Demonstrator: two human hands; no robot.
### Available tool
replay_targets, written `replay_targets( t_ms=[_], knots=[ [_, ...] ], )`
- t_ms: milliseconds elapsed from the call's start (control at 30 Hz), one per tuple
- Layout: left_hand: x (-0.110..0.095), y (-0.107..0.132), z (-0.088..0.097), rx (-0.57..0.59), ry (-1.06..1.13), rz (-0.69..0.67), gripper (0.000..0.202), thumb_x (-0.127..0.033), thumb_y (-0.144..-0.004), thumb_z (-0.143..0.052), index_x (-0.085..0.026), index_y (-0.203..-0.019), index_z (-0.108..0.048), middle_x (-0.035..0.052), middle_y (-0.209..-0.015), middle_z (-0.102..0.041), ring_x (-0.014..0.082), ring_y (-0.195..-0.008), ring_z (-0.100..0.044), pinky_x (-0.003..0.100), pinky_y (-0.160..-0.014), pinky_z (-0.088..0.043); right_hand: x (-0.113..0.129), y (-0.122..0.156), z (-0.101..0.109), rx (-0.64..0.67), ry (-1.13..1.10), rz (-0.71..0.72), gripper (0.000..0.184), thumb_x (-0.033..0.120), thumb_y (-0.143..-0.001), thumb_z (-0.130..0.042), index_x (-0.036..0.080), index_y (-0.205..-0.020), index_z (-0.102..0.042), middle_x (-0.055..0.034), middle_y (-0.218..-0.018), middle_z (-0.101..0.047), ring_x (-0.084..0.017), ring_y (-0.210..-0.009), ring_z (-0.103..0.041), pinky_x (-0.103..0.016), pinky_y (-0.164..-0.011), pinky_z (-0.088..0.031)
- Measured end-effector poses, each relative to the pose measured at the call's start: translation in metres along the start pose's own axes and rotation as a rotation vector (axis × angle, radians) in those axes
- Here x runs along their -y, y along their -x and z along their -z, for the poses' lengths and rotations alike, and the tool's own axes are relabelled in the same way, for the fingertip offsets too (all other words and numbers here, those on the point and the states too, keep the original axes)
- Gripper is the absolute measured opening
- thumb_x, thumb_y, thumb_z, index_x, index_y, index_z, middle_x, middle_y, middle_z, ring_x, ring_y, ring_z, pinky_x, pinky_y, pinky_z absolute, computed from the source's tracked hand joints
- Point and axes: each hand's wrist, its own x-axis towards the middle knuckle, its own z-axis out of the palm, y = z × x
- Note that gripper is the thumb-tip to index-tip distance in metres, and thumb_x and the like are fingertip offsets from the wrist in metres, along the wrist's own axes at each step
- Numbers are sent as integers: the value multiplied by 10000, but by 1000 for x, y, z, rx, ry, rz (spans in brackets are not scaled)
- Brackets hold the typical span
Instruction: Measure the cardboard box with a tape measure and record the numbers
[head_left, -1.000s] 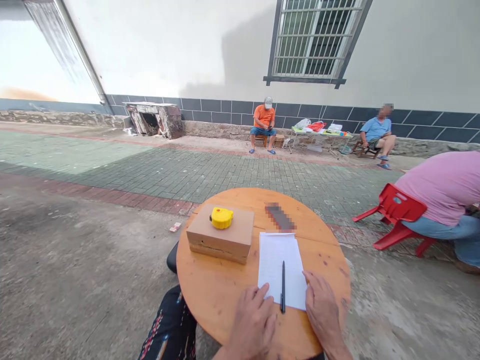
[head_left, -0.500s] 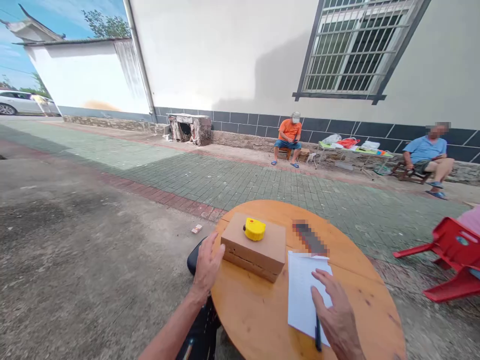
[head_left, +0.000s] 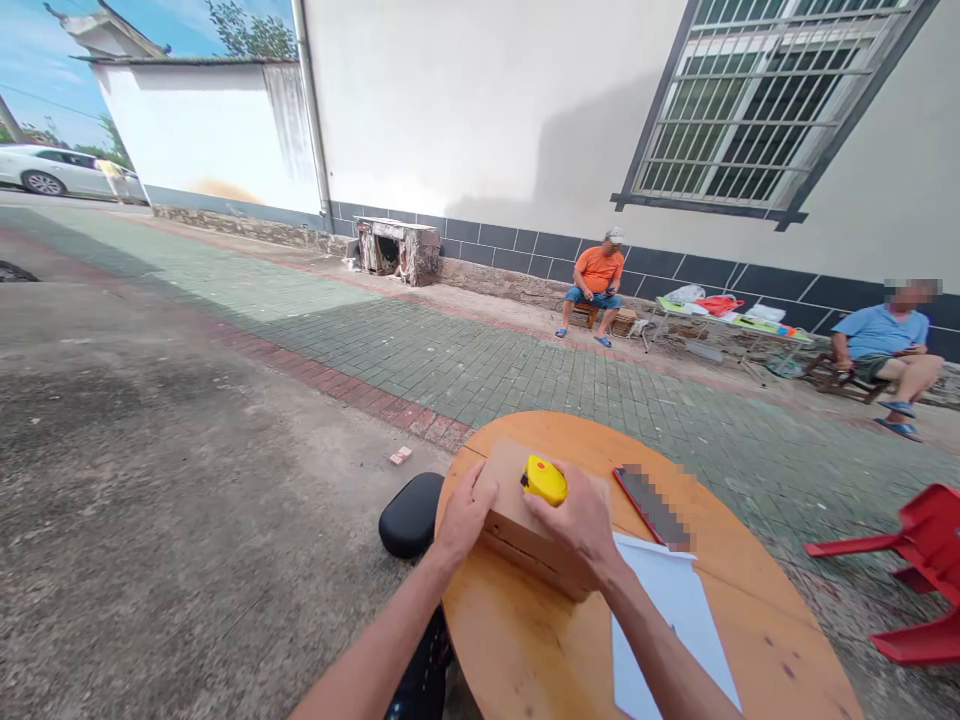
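Note:
A yellow tape measure point(head_left: 546, 480) lies on top of a brown cardboard box point(head_left: 517, 548) on the round wooden table point(head_left: 517, 640). My right hand point(head_left: 581, 515) is closed around the tape measure's right side, thumb in front. My left hand point(head_left: 465, 515) grips the box at its left front corner, thumb near the top edge and fingers along the side. Under my right forearm lies a white sheet of paper point(head_left: 686, 595); the pen on it is almost wholly hidden. Behind the paper rests a dark, blurred flat object with a red edge point(head_left: 651, 505).
A black padded seat point(head_left: 411, 515) stands at the table's left, and a red plastic chair point(head_left: 926, 560) at the right. Across the brick path, two people sit by the wall beside a folding table point(head_left: 727, 318) with bags. A small packet point(head_left: 400, 455) lies on the ground.
My right hand has left the paper and moved left onto the tape measure, closing on it. My left hand has come against the box. The view has shifted left.

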Motion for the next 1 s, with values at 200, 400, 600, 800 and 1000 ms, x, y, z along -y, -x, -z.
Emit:
replay_targets(
  t_ms=[200,400,600,800,1000],
  knots=[
    [10,42,15,-17,71,16,620,-427,-879,-539,-189,-1437,-407,84,-1448,-493,254,-1300,-494,369,-1108,-400,-10,49,41,-427,-703,-219,626,528,-712,-706,168,-1210,-590,-81,-1083,-659,-229,-925,-601,-321,-773,-475],
    [44,99,27,-55,88,26,660,-478,-847,-585,-194,-1419,-420,88,-1449,-491,266,-1340,-453,371,-1121,-395,-18,117,55,-681,-1257,-513,421,482,-720,-724,235,-1056,-671,-18,-1120,-650,-216,-966,-639,-360,-799,-545],
    [66,132,25,-84,-44,53,682,-529,-813,-612,-158,-1368,-471,123,-1432,-502,303,-1376,-398,430,-1156,-334,-24,158,26,-771,-1395,-680,451,441,-677,-776,272,-1083,-676,20,-1108,-668,-142,-826,-654,-240,-637,-571],
    [54,126,15,-54,-81,18,609,-501,-870,-549,-183,-1380,-451,106,-1383,-546,277,-1314,-472,423,-1115,-369,-30,156,22,-766,-1415,-631,387,400,-689,-771,242,-1035,-696,24,-1027,-698,-133,-793,-666,-234,-658,-574],
    [44,127,16,-82,-137,-2,575,-432,-876,-572,-203,-1390,-454,109,-1367,-553,265,-1250,-528,422,-1069,-416,-31,160,31,-780,-1368,-576,353,391,-706,-744,223,-1014,-704,23,-972,-708,-129,-795,-678,-228,-674,-571]
  ],
)
